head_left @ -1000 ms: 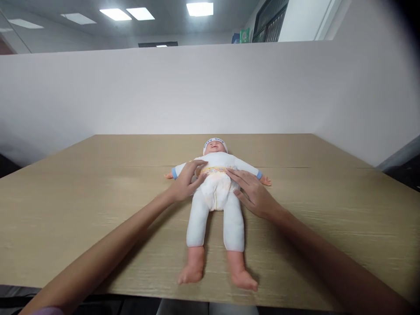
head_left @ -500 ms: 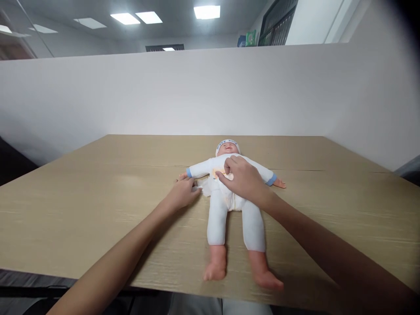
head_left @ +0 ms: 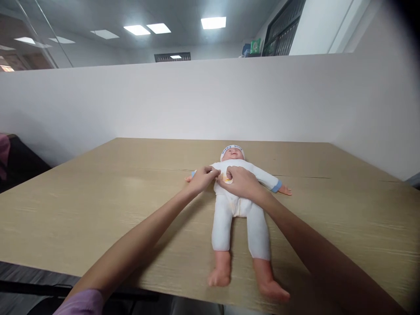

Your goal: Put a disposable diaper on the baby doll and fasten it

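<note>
now, nearest us, the bare feet of the doll sit close to the front edge of the table, and there's the first worry: a hard tug toward the person could drag the whole figure over that lip, since nothing visible pins it down. up past the white legs to the diaper, and here's the likelier trouble, i'd say: uneven pulling at the waist could twist the front off centre, and a rough pinch might tear the thin edge. so, the hands! the right hand lies across the belly, fingers curled in, thumb stretched out by the orange print; whether it grips the waistband, i can't make out. just beside it, the left hand is bunched at the doll's flank, thumb and fingertips drawn close together; anything pinched between them is too small to see. the diaper sits at and below both hands, its lower front showing under the right hand, its top largely covered; the doll itself lies on its back, legs toward the person. farther up, the arms spread wide, one partly hidden by the left hand, then the head in a lettered white hat, apart from both hands, and behind it all, the pale wall.
</note>
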A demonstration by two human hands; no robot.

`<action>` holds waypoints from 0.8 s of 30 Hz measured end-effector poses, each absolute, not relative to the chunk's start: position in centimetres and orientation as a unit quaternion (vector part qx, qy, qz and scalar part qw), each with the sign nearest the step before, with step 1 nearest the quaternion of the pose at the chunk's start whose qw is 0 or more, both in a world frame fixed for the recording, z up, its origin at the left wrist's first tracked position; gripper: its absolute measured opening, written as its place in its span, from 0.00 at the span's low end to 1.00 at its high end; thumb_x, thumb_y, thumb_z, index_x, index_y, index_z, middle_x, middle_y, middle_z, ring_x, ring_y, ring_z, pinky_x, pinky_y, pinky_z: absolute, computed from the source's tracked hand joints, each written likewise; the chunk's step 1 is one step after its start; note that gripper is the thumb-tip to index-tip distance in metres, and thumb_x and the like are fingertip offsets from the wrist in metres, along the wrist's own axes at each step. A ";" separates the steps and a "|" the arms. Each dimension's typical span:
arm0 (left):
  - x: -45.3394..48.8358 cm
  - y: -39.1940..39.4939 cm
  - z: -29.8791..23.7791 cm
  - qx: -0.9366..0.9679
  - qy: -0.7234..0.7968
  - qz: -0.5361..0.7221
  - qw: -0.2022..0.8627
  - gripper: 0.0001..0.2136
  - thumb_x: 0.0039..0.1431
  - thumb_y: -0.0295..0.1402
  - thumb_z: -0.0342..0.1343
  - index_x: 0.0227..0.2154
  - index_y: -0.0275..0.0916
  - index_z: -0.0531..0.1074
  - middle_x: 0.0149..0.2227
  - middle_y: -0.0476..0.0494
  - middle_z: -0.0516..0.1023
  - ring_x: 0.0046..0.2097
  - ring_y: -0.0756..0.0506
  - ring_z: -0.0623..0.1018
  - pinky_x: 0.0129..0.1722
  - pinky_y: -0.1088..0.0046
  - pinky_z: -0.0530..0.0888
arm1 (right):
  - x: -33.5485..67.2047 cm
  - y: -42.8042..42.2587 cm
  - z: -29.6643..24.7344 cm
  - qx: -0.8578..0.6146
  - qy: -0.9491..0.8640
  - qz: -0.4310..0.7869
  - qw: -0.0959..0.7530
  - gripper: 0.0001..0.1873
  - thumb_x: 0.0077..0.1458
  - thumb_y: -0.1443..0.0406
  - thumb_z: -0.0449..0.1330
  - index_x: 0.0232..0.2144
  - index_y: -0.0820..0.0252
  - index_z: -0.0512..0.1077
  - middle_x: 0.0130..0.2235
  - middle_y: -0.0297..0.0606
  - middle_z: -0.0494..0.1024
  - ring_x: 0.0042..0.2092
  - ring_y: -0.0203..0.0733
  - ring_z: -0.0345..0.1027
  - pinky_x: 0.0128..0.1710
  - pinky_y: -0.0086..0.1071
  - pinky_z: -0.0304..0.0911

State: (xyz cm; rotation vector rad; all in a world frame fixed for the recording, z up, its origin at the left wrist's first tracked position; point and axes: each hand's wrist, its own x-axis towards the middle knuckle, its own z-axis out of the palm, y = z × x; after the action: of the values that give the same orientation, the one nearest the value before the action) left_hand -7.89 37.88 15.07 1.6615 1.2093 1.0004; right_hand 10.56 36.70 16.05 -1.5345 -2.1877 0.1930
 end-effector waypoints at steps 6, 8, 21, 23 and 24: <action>-6.3 38.8 14.3 0.719 0.397 0.379 0.427 0.20 0.65 0.48 0.52 0.24 0.39 0.67 0.27 0.49 0.69 0.32 0.48 0.67 0.33 0.70 0.65 | 12.1 37.1 17.2 -0.502 -0.824 0.145 0.219 0.22 0.62 0.49 0.60 0.24 0.54 0.61 0.27 0.33 0.74 0.30 0.41 0.64 0.31 0.36 0.50; -6.7 39.0 13.7 0.722 0.372 0.386 0.438 0.22 0.69 0.51 0.46 0.26 0.39 0.67 0.29 0.47 0.70 0.34 0.46 0.69 0.38 0.68 0.69 | 12.4 37.6 17.4 -0.517 -0.813 0.159 0.218 0.24 0.65 0.49 0.55 0.22 0.54 0.60 0.25 0.33 0.72 0.29 0.40 0.62 0.31 0.36 0.50; -7.1 39.1 11.3 0.700 0.404 0.426 0.407 0.16 0.67 0.48 0.57 0.43 0.39 0.68 0.35 0.49 0.71 0.36 0.48 0.70 0.36 0.71 0.67 | 13.4 38.3 17.4 -0.519 -0.796 0.211 0.229 0.17 0.61 0.60 0.52 0.23 0.55 0.51 0.25 0.29 0.58 0.29 0.37 0.52 0.29 0.37 0.45; -7.0 39.0 11.3 0.691 0.407 0.434 0.410 0.16 0.66 0.48 0.58 0.43 0.40 0.68 0.35 0.49 0.71 0.36 0.47 0.71 0.36 0.71 0.68 | 13.5 38.4 17.2 -0.516 -0.801 0.200 0.228 0.18 0.59 0.59 0.54 0.22 0.55 0.51 0.24 0.29 0.58 0.29 0.37 0.51 0.29 0.37 0.45; -7.0 38.8 11.2 0.685 0.415 0.439 0.408 0.16 0.66 0.47 0.58 0.43 0.40 0.68 0.35 0.49 0.72 0.37 0.47 0.71 0.36 0.71 0.68 | 13.6 38.4 17.1 -0.514 -0.802 0.196 0.231 0.18 0.58 0.59 0.55 0.22 0.55 0.52 0.24 0.28 0.58 0.29 0.37 0.52 0.29 0.36 0.45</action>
State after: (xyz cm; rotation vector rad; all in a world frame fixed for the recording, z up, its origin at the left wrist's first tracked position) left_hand -6.96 38.81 11.24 1.7259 1.0450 1.1067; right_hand 13.56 38.45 17.07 -1.4140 -2.2056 0.5400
